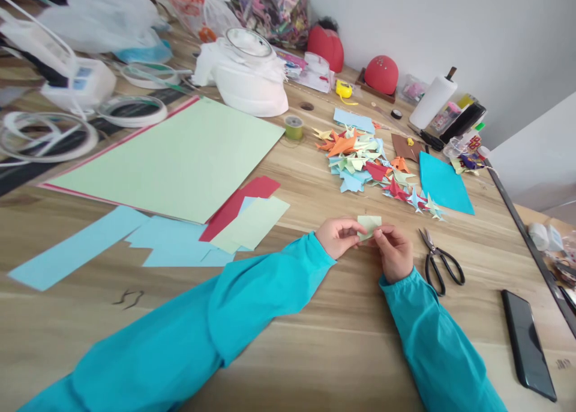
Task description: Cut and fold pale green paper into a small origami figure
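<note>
A small pale green piece of paper (369, 225) is held between my two hands, just above the wooden table. My left hand (339, 237) pinches its left side with thumb and fingers. At its lower right corner, my right hand (396, 251) grips it between thumb and forefinger. Whether the paper has folds in it is too small to tell. Black-handled scissors (434, 259) lie slightly open to the right of my right hand. Beyond the hands is a pile of folded paper cranes (355, 160) in orange, blue, green and red.
Large green sheets (189, 160) lie at left, with blue paper strips (76, 247) and a red strip (243, 205) in front. A thread spool (294, 128), yellow tape measure (344, 89) and turquoise cloth (445, 183) lie farther back. A phone (528, 343) rests at right.
</note>
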The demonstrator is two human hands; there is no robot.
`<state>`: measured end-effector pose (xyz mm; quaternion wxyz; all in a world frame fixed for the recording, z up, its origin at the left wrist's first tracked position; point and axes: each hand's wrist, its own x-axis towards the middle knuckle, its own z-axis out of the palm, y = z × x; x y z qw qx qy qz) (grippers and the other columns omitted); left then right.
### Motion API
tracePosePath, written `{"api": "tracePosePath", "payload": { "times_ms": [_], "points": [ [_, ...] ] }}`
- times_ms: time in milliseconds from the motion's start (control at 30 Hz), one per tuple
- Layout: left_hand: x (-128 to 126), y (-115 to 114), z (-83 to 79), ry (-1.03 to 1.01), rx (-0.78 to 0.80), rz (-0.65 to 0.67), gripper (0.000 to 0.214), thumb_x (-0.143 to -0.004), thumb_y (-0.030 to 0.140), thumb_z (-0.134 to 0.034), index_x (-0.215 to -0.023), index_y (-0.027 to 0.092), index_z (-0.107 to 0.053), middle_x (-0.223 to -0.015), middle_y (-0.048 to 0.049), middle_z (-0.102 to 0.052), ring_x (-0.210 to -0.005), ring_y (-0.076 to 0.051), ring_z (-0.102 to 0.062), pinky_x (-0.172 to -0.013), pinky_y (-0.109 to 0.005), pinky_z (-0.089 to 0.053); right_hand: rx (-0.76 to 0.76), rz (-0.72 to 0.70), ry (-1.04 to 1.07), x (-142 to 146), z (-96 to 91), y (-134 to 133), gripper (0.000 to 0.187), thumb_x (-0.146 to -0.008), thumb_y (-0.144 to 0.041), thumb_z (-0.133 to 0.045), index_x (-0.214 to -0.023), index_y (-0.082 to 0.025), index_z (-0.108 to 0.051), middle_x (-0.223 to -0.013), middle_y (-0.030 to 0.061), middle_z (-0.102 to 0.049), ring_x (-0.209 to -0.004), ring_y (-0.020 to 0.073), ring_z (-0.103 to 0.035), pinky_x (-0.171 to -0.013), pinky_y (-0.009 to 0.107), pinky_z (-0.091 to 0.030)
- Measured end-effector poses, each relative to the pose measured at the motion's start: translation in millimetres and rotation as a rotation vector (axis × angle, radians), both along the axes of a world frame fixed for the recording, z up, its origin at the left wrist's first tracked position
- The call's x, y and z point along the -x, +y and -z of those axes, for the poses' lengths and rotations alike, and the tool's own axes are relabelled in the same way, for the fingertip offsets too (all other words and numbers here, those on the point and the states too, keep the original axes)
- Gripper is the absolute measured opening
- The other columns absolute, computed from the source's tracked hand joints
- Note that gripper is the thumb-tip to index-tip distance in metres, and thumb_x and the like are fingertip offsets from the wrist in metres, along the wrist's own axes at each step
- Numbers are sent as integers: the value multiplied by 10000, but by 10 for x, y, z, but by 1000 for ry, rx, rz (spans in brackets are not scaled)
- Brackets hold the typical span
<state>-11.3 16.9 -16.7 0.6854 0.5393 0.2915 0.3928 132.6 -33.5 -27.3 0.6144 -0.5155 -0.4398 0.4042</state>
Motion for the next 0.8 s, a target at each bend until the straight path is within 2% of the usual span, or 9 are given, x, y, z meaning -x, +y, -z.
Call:
{"api": "tracePosePath", "payload": {
  "times_ms": [267,533,800],
  "points": [
    [-9,-71,-8,32,19,27,124,-583,126,-655,-620,130,-537,-551,-3,-588,-528,-110,-579,-544,-225,-482,28,52,10,-7,11,6,185,-637,-259,-702,-759,-174,-591,-613,-22,-594,-504,111,-557,-489,248,-466],
    [-13,-90,-15,77,54,34,105,-571,97,-641,-606,128,-547,-537,-10,-618,-517,-117,-589,-541,-232,-479,49,71,12,10,-17,0,180,-646,-256,-699,-736,-172,-567,-570,-33,-588,-450,94,-535,-431,218,-411],
    [-17,-101,-50,141,46,29,90,-566,70,-617,-591,125,-551,-516,-4,-615,-498,-111,-583,-532,-229,-475,53,89,10,7,-15,7,189,-639,-250,-706,-715,-169,-553,-566,-41,-582,-452,89,-538,-434,211,-419]
  ]
}}
